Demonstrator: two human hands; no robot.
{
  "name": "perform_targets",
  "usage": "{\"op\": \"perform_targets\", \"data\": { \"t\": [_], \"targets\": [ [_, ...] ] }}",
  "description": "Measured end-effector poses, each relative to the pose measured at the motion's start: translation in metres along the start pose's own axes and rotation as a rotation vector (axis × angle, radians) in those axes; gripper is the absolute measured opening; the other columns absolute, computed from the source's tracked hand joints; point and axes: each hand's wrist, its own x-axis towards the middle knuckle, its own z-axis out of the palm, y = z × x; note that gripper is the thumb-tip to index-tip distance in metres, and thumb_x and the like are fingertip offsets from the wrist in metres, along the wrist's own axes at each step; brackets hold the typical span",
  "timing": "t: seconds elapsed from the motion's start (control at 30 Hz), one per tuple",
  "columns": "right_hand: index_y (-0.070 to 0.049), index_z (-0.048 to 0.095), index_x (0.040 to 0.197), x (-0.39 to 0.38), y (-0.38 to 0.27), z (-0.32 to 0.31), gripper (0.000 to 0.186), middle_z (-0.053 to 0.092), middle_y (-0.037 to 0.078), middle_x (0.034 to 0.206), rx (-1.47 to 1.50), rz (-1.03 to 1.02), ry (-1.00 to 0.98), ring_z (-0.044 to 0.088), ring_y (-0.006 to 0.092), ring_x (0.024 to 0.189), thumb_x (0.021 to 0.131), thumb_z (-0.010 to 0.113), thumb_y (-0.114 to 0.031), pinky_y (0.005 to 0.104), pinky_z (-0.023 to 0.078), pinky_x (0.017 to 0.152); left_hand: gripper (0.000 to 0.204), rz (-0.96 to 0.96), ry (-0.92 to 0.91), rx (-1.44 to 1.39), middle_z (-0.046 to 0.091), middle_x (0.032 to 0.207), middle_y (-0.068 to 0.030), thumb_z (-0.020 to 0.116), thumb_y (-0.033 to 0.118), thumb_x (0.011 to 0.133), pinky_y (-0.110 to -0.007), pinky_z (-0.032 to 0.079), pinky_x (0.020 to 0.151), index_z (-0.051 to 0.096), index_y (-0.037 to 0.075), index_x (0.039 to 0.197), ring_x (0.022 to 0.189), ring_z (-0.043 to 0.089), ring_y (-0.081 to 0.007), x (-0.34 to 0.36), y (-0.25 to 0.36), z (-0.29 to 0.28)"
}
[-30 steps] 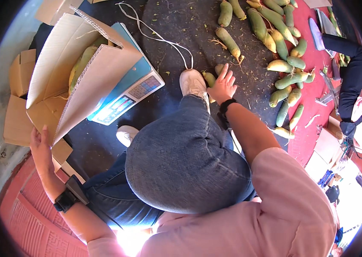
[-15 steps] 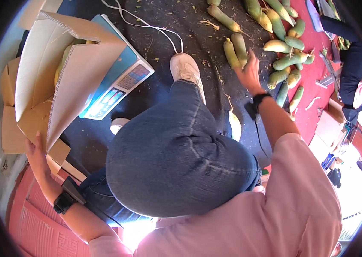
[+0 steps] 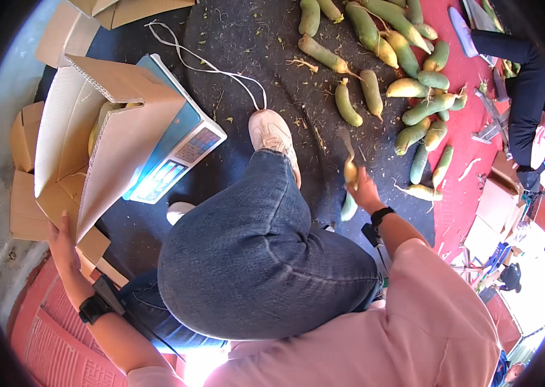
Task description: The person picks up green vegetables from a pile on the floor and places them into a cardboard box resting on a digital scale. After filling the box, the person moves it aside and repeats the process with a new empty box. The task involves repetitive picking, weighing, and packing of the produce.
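My left hand [image 3: 63, 242] grips the lower corner of an open cardboard box [image 3: 124, 142], which leans beside a white-and-blue scale [image 3: 185, 148] and holds partly hidden radishes. My right hand [image 3: 364, 190] is closed round a pale yellow-green radish [image 3: 350, 173] with a long, blurred root pointing up. Just beyond it, two green radishes [image 3: 348, 103] lie apart on the dark mat [image 3: 233, 77], near a larger scattered group of several radishes [image 3: 420, 119].
More cardboard [image 3: 27, 135] stands along the left wall and at the back. A white cord [image 3: 201, 61] lies by my shoe [image 3: 269, 132]. A red floor covering [image 3: 453, 206] borders the mat at right, where another person's dark-clothed leg [image 3: 520, 109] and metal tools [image 3: 485, 135] show.
My right hand reached forward to two radishes, then moved back toward my knee onto another radish. Those two now lie slightly apart. My left hand stays at the box.
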Motion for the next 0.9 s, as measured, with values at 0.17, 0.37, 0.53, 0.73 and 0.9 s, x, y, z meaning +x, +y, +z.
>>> {"op": "perform_targets", "data": {
  "t": [0.17, 0.37, 0.53, 0.73, 0.9],
  "targets": [
    [-0.001, 0.036, 0.124, 0.053, -0.024, -0.099, 0.064, 0.058, 0.02, 0.1, 0.336, -0.327, 0.109, 0.058, 0.0295, 0.096, 0.075, 0.071, -0.023, 0.0364, 0.045, 0.085, 0.047, 0.035, -0.005, 0.007, 0.051, 0.123, -0.0101, 0.054, 0.024, 0.09, -0.028, 0.036, 0.093, 0.043, -0.003, 0.127, 0.11, 0.049, -0.0173, 0.001, 0.001, 0.001],
    [0.0, 0.038, 0.128, 0.039, -0.143, -0.256, 0.059, 0.055, 0.01, 0.113, 0.668, -0.441, -0.007, 0.053, 0.0195, 0.102, 0.082, 0.065, -0.023, 0.0326, 0.04, 0.093, 0.044, -0.037, -0.057, 0.023, 0.057, 0.115, -0.0105, 0.055, 0.025, 0.089, -0.029, 0.039, 0.089, 0.048, -0.002, 0.122, 0.104, 0.053, -0.018, -0.002, -0.005, -0.015],
    [-0.005, 0.035, 0.126, 0.021, -0.258, -0.308, 0.048, 0.055, 0.017, 0.108, 1.273, -0.787, -0.117, 0.054, 0.0337, 0.104, 0.09, 0.051, -0.033, 0.0455, 0.043, 0.09, 0.043, -0.01, -0.008, 0.273, 0.062, 0.104, -0.0155, 0.058, 0.026, 0.085, -0.033, 0.044, 0.081, 0.051, -0.003, 0.117, 0.095, 0.059, -0.0234, -0.019, 0.037, 0.0],
    [-0.002, 0.028, 0.134, -0.043, -0.441, -0.339, 0.051, 0.048, 0.017, 0.122, 0.796, -1.197, -0.145, 0.052, 0.0291, 0.108, 0.093, 0.046, -0.026, 0.0443, 0.04, 0.097, 0.04, 0.121, 0.189, 0.175, 0.065, 0.095, -0.0189, 0.057, 0.022, 0.081, -0.036, 0.046, 0.083, 0.053, 0.001, 0.115, 0.094, 0.062, -0.0319, -0.023, 0.03, -0.018],
    [-0.001, 0.035, 0.127, -0.079, -0.58, -0.287, 0.047, 0.055, 0.013, 0.11, 0.088, -1.55, -0.37, 0.054, 0.0204, 0.103, 0.089, 0.054, -0.019, 0.0376, 0.045, 0.087, 0.028, 0.161, 0.083, 0.091, 0.064, 0.092, -0.02, 0.057, 0.017, 0.078, -0.039, 0.048, 0.08, 0.06, -0.001, 0.1, 0.09, 0.061, -0.0357, -0.021, 0.018, -0.029]
  ]
}}
